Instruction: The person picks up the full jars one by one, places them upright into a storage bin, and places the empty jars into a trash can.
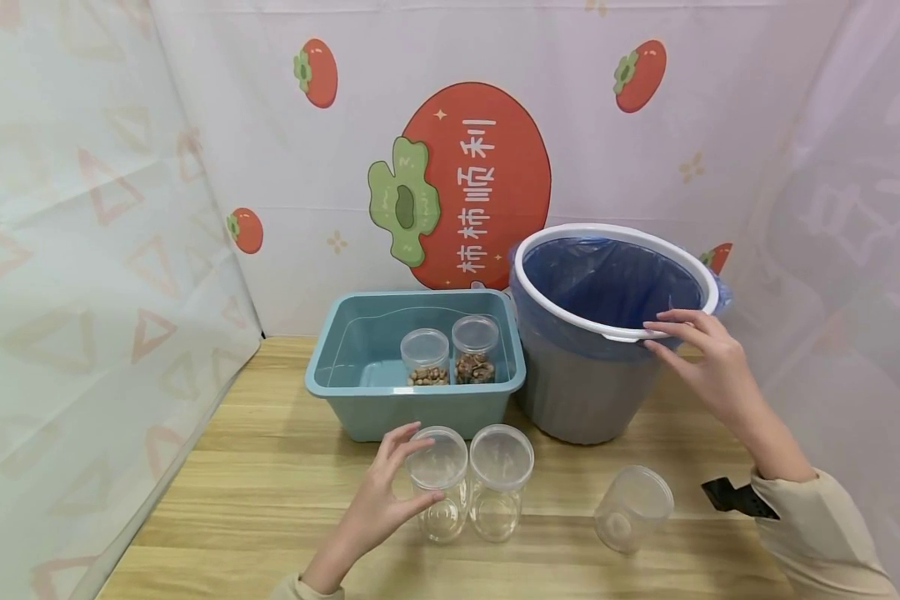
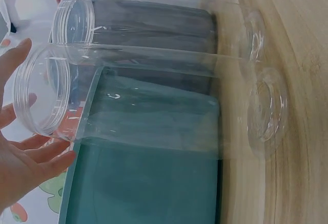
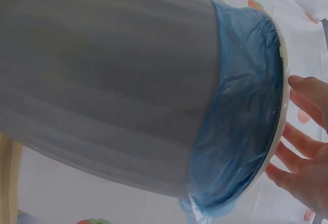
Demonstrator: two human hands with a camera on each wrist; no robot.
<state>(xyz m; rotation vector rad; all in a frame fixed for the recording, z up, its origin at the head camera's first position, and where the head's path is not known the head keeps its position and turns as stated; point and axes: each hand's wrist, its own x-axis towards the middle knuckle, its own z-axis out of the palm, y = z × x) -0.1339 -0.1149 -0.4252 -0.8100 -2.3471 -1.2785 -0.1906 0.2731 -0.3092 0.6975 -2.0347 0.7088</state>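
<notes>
My left hand (image 1: 382,492) curves loosely around the left side of a clear lidded jar (image 1: 442,517), thumb and fingers spread near its lid. Beside that jar stands a second clear jar (image 1: 497,508) with a lid. My right hand (image 1: 708,362) is at the front right of a grey trash can (image 1: 581,400). Its fingertips (image 3: 277,170) and thumb pinch the white rim (image 3: 285,93). A blue plastic bag (image 1: 607,275) lines the can and folds over its outside. The two clear jars look empty.
A teal bin (image 1: 420,412) stands behind the jars. Inside are a lidded jar of nuts (image 1: 426,354) and another jar (image 1: 475,354) of darker nuts. At the front right is a separate clear container (image 1: 633,508). Printed cloth (image 1: 292,150) surrounds the wooden table (image 1: 240,492).
</notes>
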